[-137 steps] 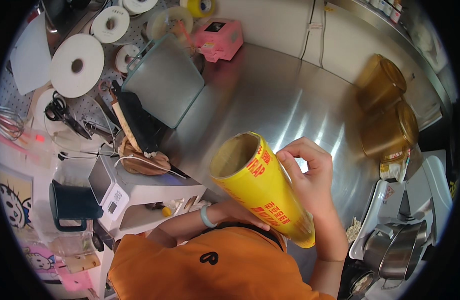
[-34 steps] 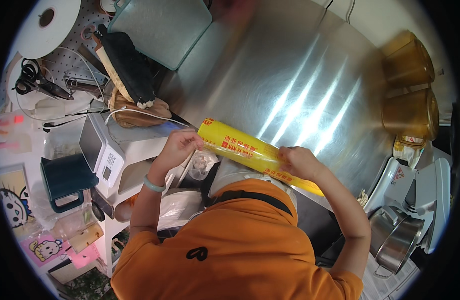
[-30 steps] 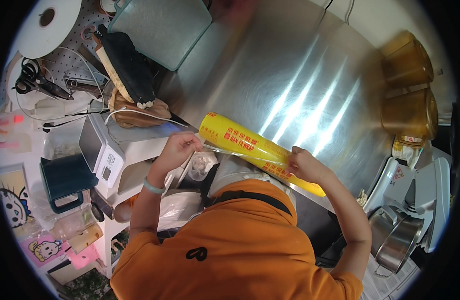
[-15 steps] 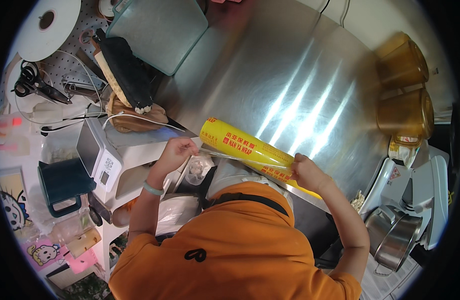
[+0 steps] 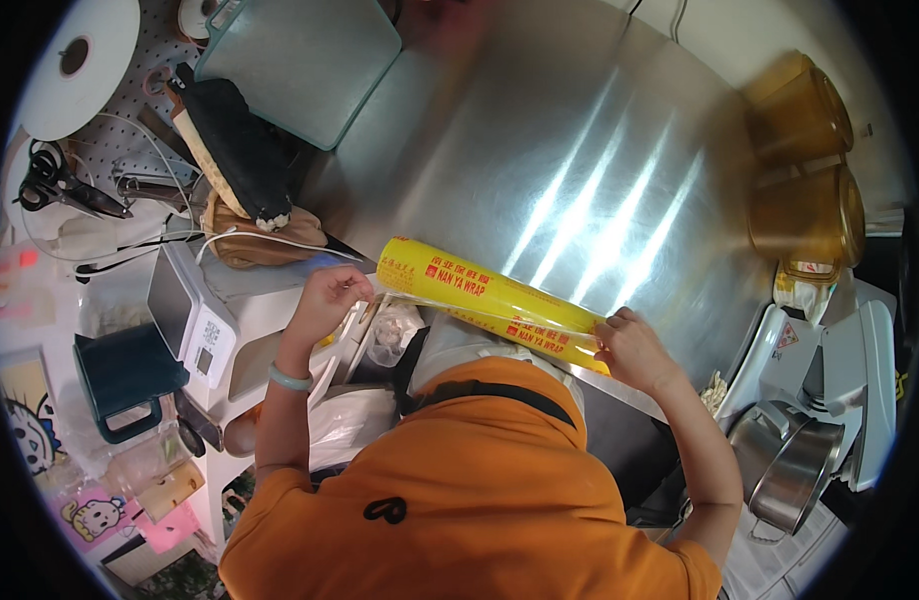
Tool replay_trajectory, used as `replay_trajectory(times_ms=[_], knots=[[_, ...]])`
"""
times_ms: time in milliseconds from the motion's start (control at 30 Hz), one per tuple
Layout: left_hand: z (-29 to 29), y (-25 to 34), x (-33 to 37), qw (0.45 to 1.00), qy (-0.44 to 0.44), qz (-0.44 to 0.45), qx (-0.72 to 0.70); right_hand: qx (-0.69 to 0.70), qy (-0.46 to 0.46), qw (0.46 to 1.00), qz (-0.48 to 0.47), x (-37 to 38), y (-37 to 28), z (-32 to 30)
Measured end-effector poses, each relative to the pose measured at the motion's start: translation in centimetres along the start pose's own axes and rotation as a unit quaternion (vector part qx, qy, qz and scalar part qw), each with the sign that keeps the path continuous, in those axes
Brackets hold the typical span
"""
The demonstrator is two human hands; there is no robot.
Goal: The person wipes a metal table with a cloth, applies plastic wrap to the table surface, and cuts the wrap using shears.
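Note:
A long yellow cling film box [image 5: 460, 284] with red print lies slantwise at the near edge of the metal counter, in front of my body. A clear strip of cling film [image 5: 450, 303] stretches along its near side, between my two hands. At the left end, my left hand [image 5: 332, 298] pinches the film's edge, thumb and fingers together. My right hand [image 5: 635, 348] is closed at the right end of the box, its fingertips on the film there; what exactly they grip is partly hidden.
A steel counter [image 5: 540, 150] stretches ahead, with a greenish board [image 5: 305, 70] at the far left. On the left are a white scale [image 5: 202, 325], a dark jug [image 5: 130, 380] and scissors [image 5: 60, 185]. Amber containers [image 5: 805, 215] and a steel pot [image 5: 795, 475] stand on the right.
My right hand has shifted slightly right and my left hand slightly left. The strip between them has spread from a narrow band into a wider film. The box has turned a little.

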State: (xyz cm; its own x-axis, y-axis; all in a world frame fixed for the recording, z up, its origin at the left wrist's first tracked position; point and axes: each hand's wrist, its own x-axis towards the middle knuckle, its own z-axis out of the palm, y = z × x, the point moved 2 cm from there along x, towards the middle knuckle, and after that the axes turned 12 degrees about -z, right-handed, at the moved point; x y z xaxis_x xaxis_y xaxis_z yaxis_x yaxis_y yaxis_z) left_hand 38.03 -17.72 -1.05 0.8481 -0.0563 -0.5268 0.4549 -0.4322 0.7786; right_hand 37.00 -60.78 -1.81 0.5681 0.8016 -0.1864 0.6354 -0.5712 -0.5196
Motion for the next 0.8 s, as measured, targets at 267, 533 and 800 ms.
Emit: replay_trajectory(times_ms=[267, 533, 800], knots=[[-0.1, 0.5, 0.2, 1.0, 0.012, 0.006, 0.024, 0.087, -0.019, 0.992, 0.09, -1.3, 1.8, -0.1], [-0.5, 0.8, 0.8, 0.998, 0.029, 0.021, 0.047, 0.047, 0.062, 0.995, 0.059, -2.7, 1.9, -0.3], [-0.7, 0.8, 0.6, 0.999, 0.036, 0.016, -0.008, -0.052, 0.116, 0.99, 0.055, -3.8, 1.7, -2.0]])
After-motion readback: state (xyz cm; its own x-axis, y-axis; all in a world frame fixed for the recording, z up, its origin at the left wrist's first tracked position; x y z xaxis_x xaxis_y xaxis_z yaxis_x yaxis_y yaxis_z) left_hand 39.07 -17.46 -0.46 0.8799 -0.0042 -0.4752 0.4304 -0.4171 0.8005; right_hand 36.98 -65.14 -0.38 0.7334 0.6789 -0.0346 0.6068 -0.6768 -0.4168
